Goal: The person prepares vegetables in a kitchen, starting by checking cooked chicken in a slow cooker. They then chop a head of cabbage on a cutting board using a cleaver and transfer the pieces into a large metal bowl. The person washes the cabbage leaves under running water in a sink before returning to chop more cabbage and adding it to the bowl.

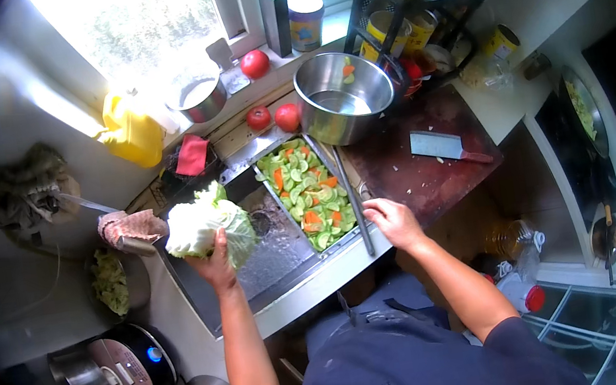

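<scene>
My left hand (216, 267) grips a pale green leafy cabbage (210, 226) from below and holds it above the metal sink basin (290, 268). My right hand (394, 221) is beside the dark rod (354, 203), its fingers curled; whether anything is in them cannot be seen. That rod lies along the right edge of a rectangular tray of sliced green vegetable and orange carrot pieces (308, 192). Right of it is a dark red cutting board (396, 178), where a cleaver (439, 145) with a red handle lies among small scraps.
A large steel pot (348, 119) stands behind the tray, near red tomatoes (259, 118). At left are a faucet wrapped in cloth (132, 229), a bowl of leaves (109, 281) and a rice cooker (129, 360). A wok (582, 110) sits far right. A yellow jug (132, 129) stands by the window.
</scene>
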### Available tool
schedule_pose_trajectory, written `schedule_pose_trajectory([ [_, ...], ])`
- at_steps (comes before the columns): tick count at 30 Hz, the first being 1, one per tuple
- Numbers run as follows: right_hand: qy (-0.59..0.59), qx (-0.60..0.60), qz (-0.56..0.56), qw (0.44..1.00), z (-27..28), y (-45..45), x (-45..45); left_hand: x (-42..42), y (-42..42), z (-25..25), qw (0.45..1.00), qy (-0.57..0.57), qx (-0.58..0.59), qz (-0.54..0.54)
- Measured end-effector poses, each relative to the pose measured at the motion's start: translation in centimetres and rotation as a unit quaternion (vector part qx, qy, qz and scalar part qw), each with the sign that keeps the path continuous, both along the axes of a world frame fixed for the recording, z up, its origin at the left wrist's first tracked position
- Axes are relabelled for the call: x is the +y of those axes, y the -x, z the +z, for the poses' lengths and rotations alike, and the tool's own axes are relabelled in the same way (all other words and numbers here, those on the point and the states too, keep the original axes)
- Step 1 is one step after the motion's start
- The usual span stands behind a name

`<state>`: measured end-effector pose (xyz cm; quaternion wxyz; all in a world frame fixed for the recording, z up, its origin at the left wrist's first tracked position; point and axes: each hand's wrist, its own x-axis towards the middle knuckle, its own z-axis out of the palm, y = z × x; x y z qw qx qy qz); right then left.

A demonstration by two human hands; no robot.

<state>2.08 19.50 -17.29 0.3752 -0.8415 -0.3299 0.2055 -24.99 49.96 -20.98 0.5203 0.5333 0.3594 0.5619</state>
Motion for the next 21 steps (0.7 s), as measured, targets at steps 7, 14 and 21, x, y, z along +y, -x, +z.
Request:
schedule_pose_trajectory([
  [7, 0.014, -0.057, -0.057, 0.997, -2.3, -16.5, -9.9, 1.7, -0.2, -7.0, 0.994, 0.0, 0.088, 0.069],
  [14, 0.07, -0.147, 0.002, 0.987, -4.5, -28.8, -19.4, -2.2, -3.9, 2.6, 0.989, -0.049, -0.001, 0.139],
  [21, 0.146, -0.206, 0.068, 0.965, -3.8, -31.6, -21.4, -6.8, -5.2, 11.4, 0.982, -0.07, 0.002, 0.173],
])
